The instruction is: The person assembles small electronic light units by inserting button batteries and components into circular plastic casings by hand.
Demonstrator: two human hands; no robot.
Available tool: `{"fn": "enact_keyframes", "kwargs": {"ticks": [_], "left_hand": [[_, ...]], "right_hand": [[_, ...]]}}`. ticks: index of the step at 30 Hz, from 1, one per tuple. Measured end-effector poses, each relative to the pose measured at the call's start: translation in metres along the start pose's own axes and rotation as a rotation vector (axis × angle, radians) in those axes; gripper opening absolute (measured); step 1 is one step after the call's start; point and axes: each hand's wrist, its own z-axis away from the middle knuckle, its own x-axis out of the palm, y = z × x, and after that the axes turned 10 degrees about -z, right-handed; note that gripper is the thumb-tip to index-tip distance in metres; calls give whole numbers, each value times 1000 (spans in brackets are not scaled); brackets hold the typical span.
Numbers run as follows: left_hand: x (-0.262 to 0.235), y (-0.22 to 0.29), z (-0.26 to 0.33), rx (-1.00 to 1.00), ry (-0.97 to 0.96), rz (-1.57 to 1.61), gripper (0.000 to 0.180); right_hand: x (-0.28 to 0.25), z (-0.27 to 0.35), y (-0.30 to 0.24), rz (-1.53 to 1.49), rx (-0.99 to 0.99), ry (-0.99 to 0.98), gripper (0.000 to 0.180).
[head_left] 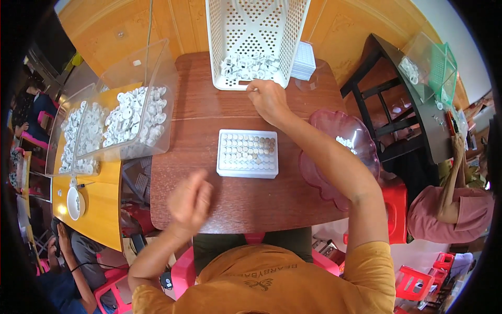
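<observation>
One white perforated basket (pixel 254 36) is being seen at the far edge of the brown desk (pixel 198 104), its open front turned toward the person and a heap of small white parts (pixel 248 67) lying at its lip. One white rectangular tray (pixel 247 153) is lying at the middle of the desk, its long axis running left to right; its cells are partly filled with small round pieces, too many and too small to be counted. One translucent pink scalloped bowl (pixel 342 131) is sitting at the right edge of the desk, with a few white parts inside.

The right hand (pixel 267 99) is being stretched far forward, arm nearly straight, and is being rested at the basket's front lip, fingers curled down against the desk; whether a part is being pinched cannot be told. The left hand (pixel 189 201) is being held near the desk's near edge, wrist bent, fingers loosely curled together; it is blurred, and whether anything is being gripped cannot be told.

Two clear plastic bins (pixel 133 102) filled with more white parts are standing to the left, over a yellow table (pixel 102 204). Another person's forearm (pixel 452 178) is being seen at the right.
</observation>
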Motion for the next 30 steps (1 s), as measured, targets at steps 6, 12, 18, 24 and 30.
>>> {"fn": "enact_keyframes", "kwargs": {"ticks": [6,12,18,24,30], "left_hand": [[43,13,33,153,-189,186,16],[49,8,23,53,-196,242,18],[50,5,21,34,-189,252,18],[50,8,20,16,-176,281,15],[51,9,28,22,-137,267,13]], "right_hand": [[45,-55,18,396,-176,-61,9],[63,-76,34,600,-327,-140,9],[65,-80,32,646,-442,-115,5],[46,-55,27,519,-412,-122,4],[10,0,-7,176,-189,-101,6]]}}
